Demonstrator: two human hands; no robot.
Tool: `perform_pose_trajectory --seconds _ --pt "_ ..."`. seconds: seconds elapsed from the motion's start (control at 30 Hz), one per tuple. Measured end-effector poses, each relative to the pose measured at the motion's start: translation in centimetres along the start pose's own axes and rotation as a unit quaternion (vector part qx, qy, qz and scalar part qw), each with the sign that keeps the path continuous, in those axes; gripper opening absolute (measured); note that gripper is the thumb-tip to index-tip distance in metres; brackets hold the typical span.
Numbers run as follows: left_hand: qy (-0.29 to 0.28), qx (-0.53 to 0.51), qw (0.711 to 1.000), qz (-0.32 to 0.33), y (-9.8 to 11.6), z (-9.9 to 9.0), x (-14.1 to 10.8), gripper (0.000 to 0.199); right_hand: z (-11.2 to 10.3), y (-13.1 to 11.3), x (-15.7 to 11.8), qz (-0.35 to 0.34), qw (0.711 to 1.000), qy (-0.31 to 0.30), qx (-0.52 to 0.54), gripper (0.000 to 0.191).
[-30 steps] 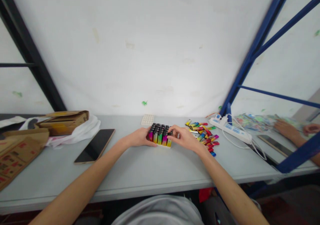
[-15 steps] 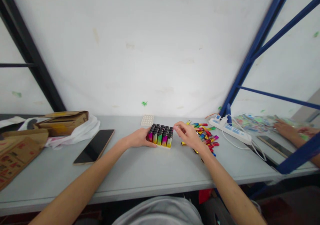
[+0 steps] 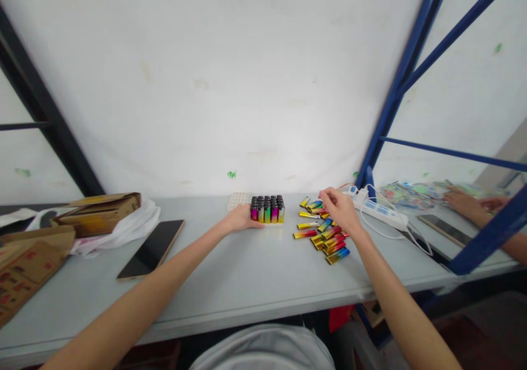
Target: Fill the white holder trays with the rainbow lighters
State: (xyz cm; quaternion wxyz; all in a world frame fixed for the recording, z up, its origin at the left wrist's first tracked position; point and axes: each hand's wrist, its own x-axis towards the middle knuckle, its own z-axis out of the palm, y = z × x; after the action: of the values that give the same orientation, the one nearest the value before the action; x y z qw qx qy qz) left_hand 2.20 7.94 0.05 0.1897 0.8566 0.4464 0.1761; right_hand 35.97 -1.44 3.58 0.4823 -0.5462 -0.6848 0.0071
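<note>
Lighters point(image 3: 267, 209) with black tops and shiny multicoloured bodies stand upright in rows in a white tray point(image 3: 274, 225). My left hand point(image 3: 242, 218) grips the left side of this block, thumb at the front and the other fingers behind, partly hidden. To the right lies a loose pile of shiny sleeve-like pieces point(image 3: 325, 233) in gold, red, blue and green. My right hand point(image 3: 338, 207) is over the far right of the pile, its thumb and fingertips pinched together. What the pinch holds, if anything, I cannot make out.
A white tray with round cells point(image 3: 237, 198) lies behind my left hand. Left are a phone point(image 3: 151, 249), a cardboard box point(image 3: 99, 214) and a white plastic bag point(image 3: 138, 222). A power strip point(image 3: 381, 213) and blue frame point(image 3: 381, 117) stand right; beyond, another person's hands point(image 3: 463, 202).
My right hand has moved right and away, from beside the lighters to above the pile's far side. My left hand stays on the lighters' tray. The camera view has shifted slightly.
</note>
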Motion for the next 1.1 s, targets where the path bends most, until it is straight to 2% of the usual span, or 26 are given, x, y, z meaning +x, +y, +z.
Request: perform_pose_trajectory --seconds 0.1,0.23,0.33,0.4,0.53,0.6,0.63,0.67,0.73,0.77,0.87,0.97,1.03,1.1 --pt "-0.01 0.033 0.999 -0.042 0.3 0.1 2.9 0.055 -0.3 1.9 -0.2 -0.018 0.999 -0.048 -0.012 0.031" --pt "-0.009 0.041 0.998 -0.053 0.7 0.2 5.5 0.052 -0.1 3.9 0.0 -0.044 0.993 -0.106 -0.027 0.025" --pt "-0.002 0.05 0.997 -0.063 0.9 0.4 6.1 0.053 0.4 4.7 0.8 -0.068 0.986 -0.142 -0.062 0.02" --pt "0.007 0.058 0.996 -0.071 0.9 0.5 5.6 0.06 0.9 5.1 1.7 -0.086 0.978 -0.167 -0.086 0.02" --pt "0.055 0.097 0.99 -0.088 0.8 0.2 2.4 0.088 2.9 6.0 3.4 -0.115 0.959 -0.224 -0.13 0.028" --pt "0.117 0.19 0.972 -0.075 0.8 -0.2 0.0 0.085 4.2 6.5 4.1 -0.106 0.95 -0.245 -0.161 0.032" --pt "0.121 0.234 0.961 -0.079 0.8 -0.4 -1.2 0.081 4.7 6.7 4.4 -0.097 0.944 -0.261 -0.177 0.033" --pt "0.107 0.265 0.953 -0.097 0.9 -0.5 -2.5 0.076 5.3 6.8 4.6 -0.087 0.937 -0.28 -0.19 0.034" --pt "0.038 0.284 0.944 -0.162 1.2 -0.7 -5.0 0.067 6.0 7.0 4.8 -0.078 0.921 -0.324 -0.203 0.035" --pt "0.01 0.285 0.944 -0.169 1.4 -0.8 -6.2 0.065 6.1 7.1 4.8 -0.08 0.915 -0.339 -0.204 0.035" --pt "-0.006 0.313 0.94 -0.134 2.4 -0.7 -9.7 0.053 5.5 7.2 4.4 -0.095 0.916 -0.339 -0.192 0.037" --pt "-0.012 0.322 0.94 -0.111 3.8 -0.5 -12.3 0.044 3.9 7.4 3.9 -0.095 0.927 -0.315 -0.179 0.039" --pt "-0.018 0.312 0.945 -0.101 4.5 -0.5 -12.8 0.04 2.8 7.5 3.8 -0.082 0.923 -0.328 -0.181 0.038" --pt "-0.019 0.288 0.954 -0.079 4.9 -0.5 -12.4 0.033 2.1 7.7 3.8 -0.069 0.914 -0.35 -0.191 0.038"
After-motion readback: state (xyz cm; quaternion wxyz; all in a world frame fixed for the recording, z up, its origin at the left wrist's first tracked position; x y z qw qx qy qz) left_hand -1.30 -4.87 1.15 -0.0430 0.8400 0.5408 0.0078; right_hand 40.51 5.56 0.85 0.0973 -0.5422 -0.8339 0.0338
